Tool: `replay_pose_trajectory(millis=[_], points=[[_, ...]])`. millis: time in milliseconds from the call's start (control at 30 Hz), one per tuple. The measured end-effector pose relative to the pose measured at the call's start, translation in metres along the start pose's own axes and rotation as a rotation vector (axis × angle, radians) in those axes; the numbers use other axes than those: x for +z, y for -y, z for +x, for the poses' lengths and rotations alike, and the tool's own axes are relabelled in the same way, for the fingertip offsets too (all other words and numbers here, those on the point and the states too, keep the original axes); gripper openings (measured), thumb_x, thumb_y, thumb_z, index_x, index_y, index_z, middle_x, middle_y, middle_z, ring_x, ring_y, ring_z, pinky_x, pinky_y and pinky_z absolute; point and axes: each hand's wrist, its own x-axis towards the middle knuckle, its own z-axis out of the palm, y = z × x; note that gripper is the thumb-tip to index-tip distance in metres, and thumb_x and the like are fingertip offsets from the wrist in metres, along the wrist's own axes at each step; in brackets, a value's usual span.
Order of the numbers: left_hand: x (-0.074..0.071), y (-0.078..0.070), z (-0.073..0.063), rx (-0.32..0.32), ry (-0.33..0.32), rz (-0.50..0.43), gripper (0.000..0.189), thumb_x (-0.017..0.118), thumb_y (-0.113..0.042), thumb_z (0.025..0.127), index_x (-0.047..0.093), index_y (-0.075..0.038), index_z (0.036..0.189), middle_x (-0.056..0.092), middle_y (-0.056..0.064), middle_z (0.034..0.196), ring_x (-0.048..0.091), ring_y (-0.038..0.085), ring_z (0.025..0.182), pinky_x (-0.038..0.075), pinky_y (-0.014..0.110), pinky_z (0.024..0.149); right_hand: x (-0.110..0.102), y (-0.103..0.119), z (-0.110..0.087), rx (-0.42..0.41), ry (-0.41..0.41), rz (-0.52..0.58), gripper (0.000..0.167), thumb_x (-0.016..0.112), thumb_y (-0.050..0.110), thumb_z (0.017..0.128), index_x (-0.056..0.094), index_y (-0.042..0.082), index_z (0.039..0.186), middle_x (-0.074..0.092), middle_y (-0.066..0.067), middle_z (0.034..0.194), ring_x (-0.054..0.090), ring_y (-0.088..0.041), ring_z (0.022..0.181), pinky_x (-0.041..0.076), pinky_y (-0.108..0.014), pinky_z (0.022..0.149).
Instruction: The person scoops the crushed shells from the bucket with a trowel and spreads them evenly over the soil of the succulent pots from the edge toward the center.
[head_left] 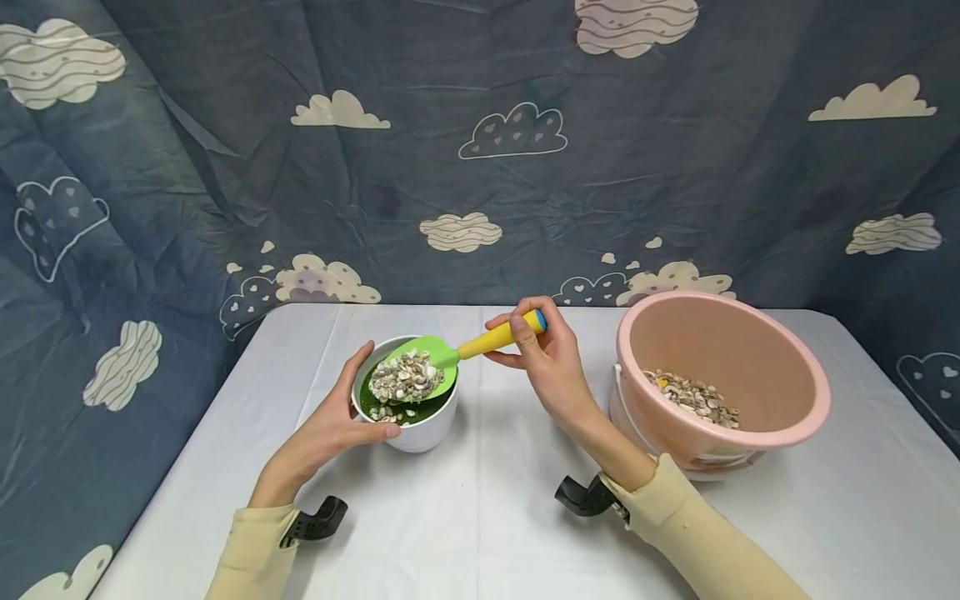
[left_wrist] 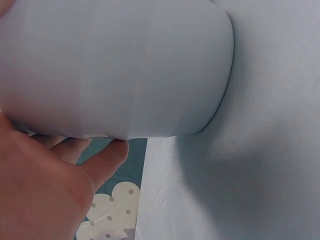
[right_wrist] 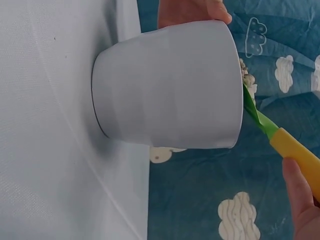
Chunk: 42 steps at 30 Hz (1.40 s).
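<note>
My left grip [head_left: 337,429] is curled round the white pot [head_left: 429,432], which the left wrist view cuts off at the mouth. My right grip [head_left: 555,371] is closed on the yellow handle of the trowel [head_left: 491,340]. Its green blade, heaped with shells [head_left: 405,377], is at the pot's mouth, hiding much of the inside. Right of the pot stands the pink bucket [head_left: 735,350].
</note>
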Motion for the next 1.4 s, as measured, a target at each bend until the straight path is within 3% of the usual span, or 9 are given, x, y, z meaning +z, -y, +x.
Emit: replay_pose_trajectory(millis=[600,700,1100,1400], points=[[0.001,-0.001,0.001,-0.001,0.006,-0.025,0.116,0.086,-0.017,0.074,0.008,-0.026,0.159,0.017,0.014,0.159,0.02,0.033,0.142,0.017,0.055,0.113,-0.006,-0.011,0.007,-0.022,0.057,0.046,0.017,0.046,0.011,0.105,0.043,-0.004,0.112,0.061,-0.024,0.11,0.062,-0.039,0.106,0.056,-0.046,0.078],[0.0,-0.001,0.001,-0.002,0.005,-0.018,0.115,0.086,-0.018,0.074,0.008,-0.026,0.159,0.016,0.014,0.159,0.019,0.033,0.143,0.016,0.055,0.113,-0.006,-0.012,0.008,-0.02,0.058,0.044,0.017,0.046,0.011,0.105,0.043,-0.004,0.112,0.061,-0.024,0.11,0.064,-0.035,0.105,0.056,-0.046,0.078],[0.0,-0.001,0.0,0.009,0.013,-0.042,0.117,0.087,-0.017,0.074,0.007,-0.024,0.159,0.016,0.013,0.16,0.018,0.032,0.143,0.014,0.054,0.114,-0.001,-0.006,0.008,0.044,-0.024,0.033,0.021,0.054,0.017,0.103,0.048,-0.002,0.108,0.065,-0.022,0.108,0.065,-0.034,0.102,0.057,-0.045,0.077],[-0.003,0.001,-0.003,0.049,0.072,-0.09,0.111,0.08,-0.015,0.08,0.004,-0.023,0.159,0.001,0.01,0.163,0.008,0.032,0.147,0.009,0.056,0.115,0.009,0.012,0.009,0.018,-0.034,-0.064,0.024,0.057,0.021,0.101,0.05,-0.001,0.109,0.065,-0.019,0.106,0.066,-0.033,0.102,0.058,-0.04,0.075]])
